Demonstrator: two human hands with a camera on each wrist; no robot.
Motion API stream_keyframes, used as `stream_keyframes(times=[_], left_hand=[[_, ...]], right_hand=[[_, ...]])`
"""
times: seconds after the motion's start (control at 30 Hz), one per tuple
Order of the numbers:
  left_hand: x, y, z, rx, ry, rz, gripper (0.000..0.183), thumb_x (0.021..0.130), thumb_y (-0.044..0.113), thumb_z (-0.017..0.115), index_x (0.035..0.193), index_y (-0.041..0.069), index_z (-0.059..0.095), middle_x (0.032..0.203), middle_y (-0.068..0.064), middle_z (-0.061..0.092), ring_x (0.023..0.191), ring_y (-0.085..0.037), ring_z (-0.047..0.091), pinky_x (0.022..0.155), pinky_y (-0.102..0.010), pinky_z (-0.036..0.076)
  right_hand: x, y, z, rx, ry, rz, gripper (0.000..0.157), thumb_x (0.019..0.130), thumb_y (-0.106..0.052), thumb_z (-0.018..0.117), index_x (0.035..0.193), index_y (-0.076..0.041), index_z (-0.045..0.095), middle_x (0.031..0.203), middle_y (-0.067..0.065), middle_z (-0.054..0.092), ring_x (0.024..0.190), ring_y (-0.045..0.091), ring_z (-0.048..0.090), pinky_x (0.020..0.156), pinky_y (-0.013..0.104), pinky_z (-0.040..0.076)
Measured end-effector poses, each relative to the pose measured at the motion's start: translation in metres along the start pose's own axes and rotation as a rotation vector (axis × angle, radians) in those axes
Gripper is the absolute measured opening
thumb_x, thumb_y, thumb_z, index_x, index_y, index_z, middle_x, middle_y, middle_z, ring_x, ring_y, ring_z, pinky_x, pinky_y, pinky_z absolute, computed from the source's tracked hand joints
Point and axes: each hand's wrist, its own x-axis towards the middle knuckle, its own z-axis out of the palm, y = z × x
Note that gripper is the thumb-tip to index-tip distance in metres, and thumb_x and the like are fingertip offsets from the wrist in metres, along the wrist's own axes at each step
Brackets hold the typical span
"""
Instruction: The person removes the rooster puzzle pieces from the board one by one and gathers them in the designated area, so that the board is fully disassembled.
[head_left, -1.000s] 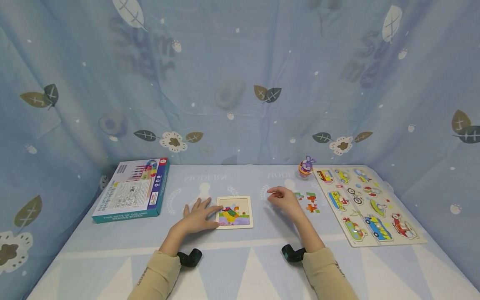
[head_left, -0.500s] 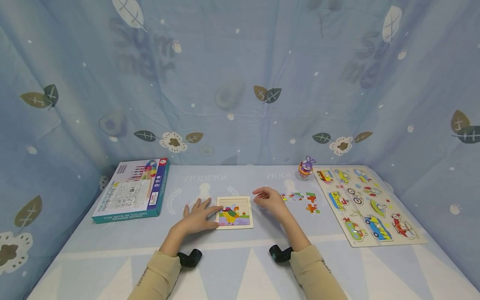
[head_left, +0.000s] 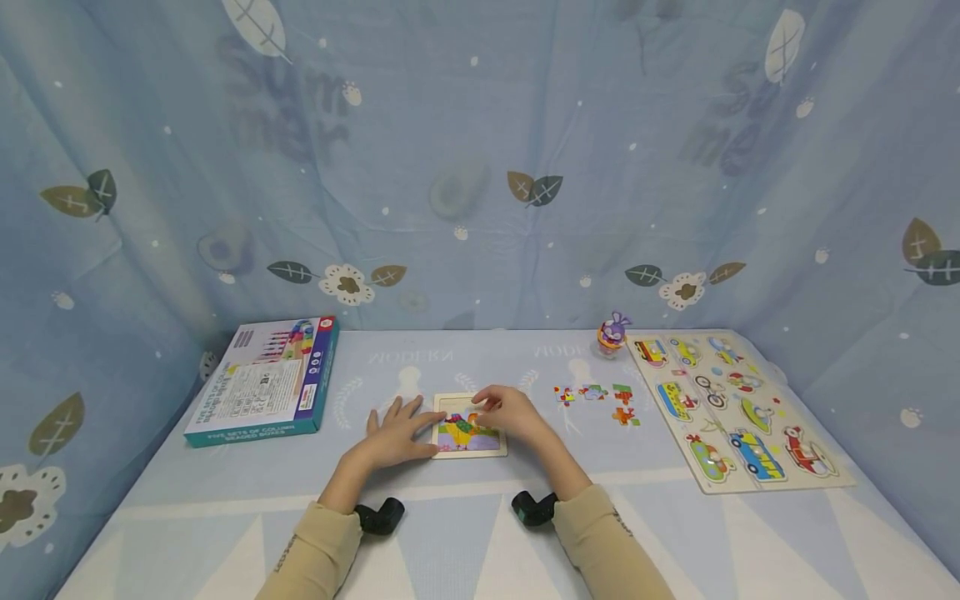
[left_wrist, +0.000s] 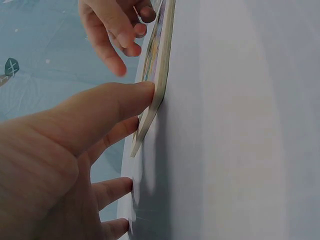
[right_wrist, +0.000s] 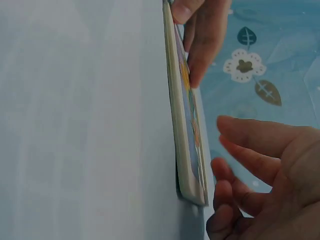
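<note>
A small wooden jigsaw tray (head_left: 502, 423) with a colourful bird picture lies flat on the table. My left hand (head_left: 393, 437) rests at its left side with fingers spread. In the left wrist view the left thumb (left_wrist: 135, 95) touches the tray's edge, and other fingertips touch the table. Over the tray's right part hovers my right hand (head_left: 510, 414), its fingers loosely bent. In the right wrist view the right thumb (right_wrist: 245, 132) and forefinger lie close together, with no piece visible between them. The right hand hides the tray's upper right corner in the head view.
Several loose jigsaw pieces (head_left: 594, 392) lie right of the tray. Further right is a large board of vehicle pictures (head_left: 731, 425), with a purple rabbit figure (head_left: 611, 333) by its far corner. A flat box (head_left: 262, 379) lies at left. Curtains (head_left: 480, 167) stand behind.
My right hand has moved left, from beside the loose pieces to over the tray, uncovering a piece it hid before. The left hand and the tray have stayed in place.
</note>
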Motion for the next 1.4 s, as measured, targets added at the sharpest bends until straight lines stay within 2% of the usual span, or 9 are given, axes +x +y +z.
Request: stream_keyframes(times=[0.2, 0.4, 0.57, 0.77, 0.87, 0.93, 1.13, 1.4], left_hand=[[0.0, -0.001, 0.0, 0.0, -0.001, 0.009, 0.055, 0.084, 0.035, 0.064, 0.134, 0.018, 0.05, 0.149, -0.022, 0.023, 0.134, -0.052, 0.009, 0.096, -0.074, -0.001], [-0.001, 0.001, -0.001, -0.001, 0.005, 0.005, 0.055, 0.083, 0.034, 0.064, 0.134, 0.017, 0.05, 0.148, -0.022, 0.024, 0.134, -0.052, 0.009, 0.096, -0.074, -0.001], [-0.002, 0.001, 0.0, 0.007, 0.005, -0.004, 0.055, 0.084, 0.035, 0.064, 0.134, 0.018, 0.05, 0.149, -0.022, 0.024, 0.134, -0.052, 0.009, 0.096, -0.074, -0.001], [-0.001, 0.001, 0.0, 0.004, 0.001, -0.007, 0.055, 0.084, 0.035, 0.064, 0.135, 0.018, 0.049, 0.149, -0.021, 0.023, 0.135, -0.051, 0.008, 0.097, -0.074, -0.001], [0.0, 0.001, 0.0, 0.001, -0.006, -0.012, 0.056, 0.084, 0.035, 0.063, 0.136, 0.019, 0.048, 0.15, -0.021, 0.022, 0.135, -0.05, 0.007, 0.098, -0.073, -0.002], [0.0, 0.0, 0.0, -0.001, -0.007, -0.013, 0.056, 0.084, 0.035, 0.063, 0.136, 0.019, 0.048, 0.15, -0.021, 0.021, 0.135, -0.05, 0.006, 0.098, -0.072, -0.003], [0.002, -0.001, 0.001, -0.006, -0.003, -0.01, 0.056, 0.084, 0.036, 0.063, 0.136, 0.02, 0.048, 0.15, -0.02, 0.021, 0.136, -0.05, 0.006, 0.098, -0.072, -0.003], [0.002, -0.001, 0.002, -0.013, 0.002, -0.013, 0.055, 0.083, 0.035, 0.064, 0.134, 0.021, 0.049, 0.15, -0.02, 0.021, 0.136, -0.05, 0.006, 0.098, -0.072, -0.003]], right_hand=[[0.003, -0.004, 0.008, -0.204, -0.061, -0.015, 0.04, 0.072, -0.021, 0.078, 0.11, -0.013, 0.068, 0.089, 0.007, 0.052, 0.078, 0.018, 0.047, 0.064, 0.029, 0.04], [0.005, -0.008, 0.01, -0.242, -0.065, -0.009, 0.036, 0.071, -0.02, 0.079, 0.105, -0.015, 0.068, 0.09, 0.007, 0.05, 0.077, 0.019, 0.047, 0.062, 0.03, 0.039], [0.007, -0.009, 0.009, -0.172, -0.068, -0.02, 0.035, 0.07, -0.012, 0.08, 0.099, -0.015, 0.061, 0.089, 0.005, 0.051, 0.078, 0.019, 0.047, 0.064, 0.03, 0.04], [0.004, -0.007, 0.005, 0.042, -0.082, -0.07, 0.023, 0.078, -0.001, 0.068, 0.097, -0.01, 0.058, 0.082, 0.003, 0.058, 0.069, 0.014, 0.054, 0.061, 0.026, 0.046], [0.004, -0.005, 0.003, 0.128, -0.087, -0.063, 0.021, 0.081, 0.0, 0.063, 0.1, -0.007, 0.059, 0.081, 0.005, 0.059, 0.066, 0.015, 0.055, 0.059, 0.026, 0.047], [0.004, -0.005, 0.002, 0.173, -0.085, -0.029, 0.022, 0.082, -0.001, 0.063, 0.103, -0.007, 0.059, 0.082, 0.006, 0.06, 0.067, 0.016, 0.057, 0.06, 0.027, 0.048], [0.004, -0.002, -0.004, 0.215, -0.041, 0.043, 0.024, 0.083, -0.003, 0.064, 0.106, -0.008, 0.059, 0.083, 0.008, 0.059, 0.07, 0.018, 0.056, 0.062, 0.028, 0.049], [-0.002, 0.006, -0.018, 0.234, 0.035, 0.048, 0.024, 0.083, -0.003, 0.064, 0.106, -0.005, 0.059, 0.082, 0.007, 0.059, 0.074, 0.018, 0.054, 0.065, 0.028, 0.044]])
